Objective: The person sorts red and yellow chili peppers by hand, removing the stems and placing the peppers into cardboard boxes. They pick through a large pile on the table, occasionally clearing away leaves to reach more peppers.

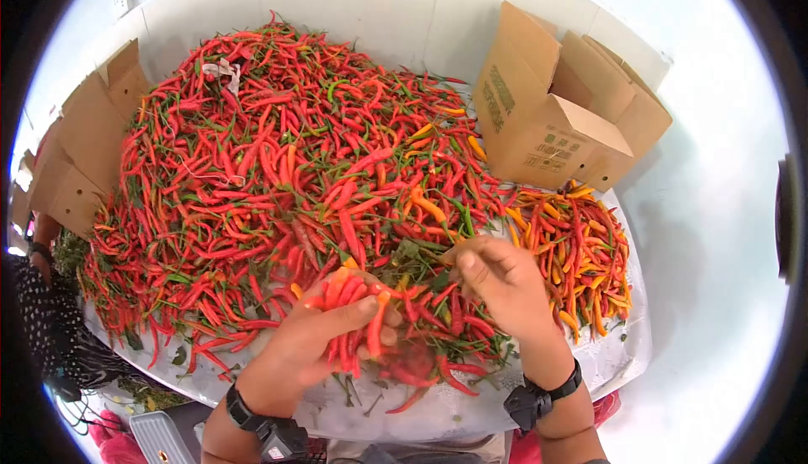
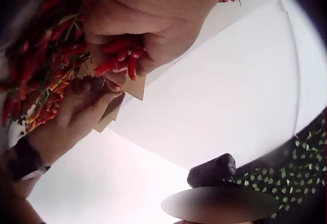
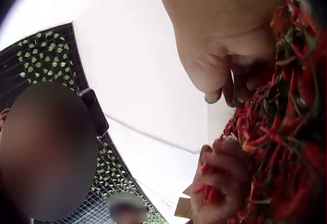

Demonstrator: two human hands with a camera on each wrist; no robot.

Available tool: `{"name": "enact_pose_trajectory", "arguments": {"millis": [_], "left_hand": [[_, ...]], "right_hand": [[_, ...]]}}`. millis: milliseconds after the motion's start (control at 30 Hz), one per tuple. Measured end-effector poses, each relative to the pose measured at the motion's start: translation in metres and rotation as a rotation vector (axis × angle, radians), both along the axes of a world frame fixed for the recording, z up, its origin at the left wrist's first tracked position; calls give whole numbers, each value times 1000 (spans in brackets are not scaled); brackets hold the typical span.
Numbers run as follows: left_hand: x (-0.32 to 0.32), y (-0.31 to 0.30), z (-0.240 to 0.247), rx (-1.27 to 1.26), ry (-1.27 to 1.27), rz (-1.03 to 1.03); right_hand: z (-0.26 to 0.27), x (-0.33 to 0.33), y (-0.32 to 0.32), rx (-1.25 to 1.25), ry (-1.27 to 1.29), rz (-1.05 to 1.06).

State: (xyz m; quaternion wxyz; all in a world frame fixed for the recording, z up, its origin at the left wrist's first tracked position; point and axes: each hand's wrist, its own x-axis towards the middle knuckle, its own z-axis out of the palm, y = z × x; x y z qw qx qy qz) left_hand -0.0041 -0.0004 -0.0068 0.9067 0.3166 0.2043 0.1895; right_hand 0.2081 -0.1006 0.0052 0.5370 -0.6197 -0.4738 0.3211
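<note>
My left hand (image 1: pixel 328 329) grips a bunch of red chili peppers (image 1: pixel 341 291), with one orange-tipped chili (image 1: pixel 378 325) standing out by the thumb. In the left wrist view the red ends of the bunch (image 2: pixel 122 60) poke out from the curled fingers. To the right, my right hand (image 1: pixel 505 283) hovers at the near side of the chili pile (image 1: pixel 252 152), its fingers loosely bent beside some dark green leaves (image 1: pixel 412 258). A gap shows between thumb and fingers in the right wrist view, and no chili is visible between them.
An open cardboard box (image 1: pixel 539 119) stands at the back right, with a smaller heap of orange and red chilies (image 1: pixel 581 253) before it. Another cardboard box (image 1: pixel 88 140) is at the left edge. Pale sheeting (image 1: pixel 471 418) covers the table front. Another person's patterned sleeve (image 1: pixel 42 321) shows at left.
</note>
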Motion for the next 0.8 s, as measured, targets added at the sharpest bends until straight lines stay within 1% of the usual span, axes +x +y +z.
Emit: {"name": "enact_pose_trajectory", "arguments": {"millis": [33, 67, 167, 200, 333, 400, 500, 533, 600, 633, 667, 700, 733, 800], "left_hand": [[1, 2, -3, -55, 4, -27], [1, 4, -2, -106, 10, -55], [11, 0, 7, -282, -2, -62], [13, -1, 10, -294, -31, -84], [22, -9, 1, -457, -179, -39], [30, -15, 6, -496, -220, -12], [48, -24, 31, -398, -56, 17], [53, -26, 30, -409, -106, -9], [64, -31, 23, -434, -207, -68], [72, -36, 25, -439, -198, -58], [81, -42, 28, -445, -187, -50], [90, -49, 31, -452, -175, -44], [99, -55, 34, -457, -227, -91], [117, -64, 32, -426, -210, -85]], "right_hand": [[2, -6, 1, -36, 25, 57], [0, -9, 1, -74, 107, 154], [-11, -18, 4, -1, 302, 237], [-13, -19, 6, 19, 366, 226], [-3, -14, 2, -60, 297, 188], [4, -12, -2, -28, 89, 118], [15, -7, -12, 70, -246, -21], [19, -5, -17, 108, -363, -75], [27, -2, -30, 81, -430, -164], [30, 1, -36, 64, -463, -210], [30, 6, -41, 106, -539, -263], [30, 11, -45, 125, -553, -280], [29, 17, -49, 143, -569, -300], [28, 30, -57, 153, -588, -328]]}}
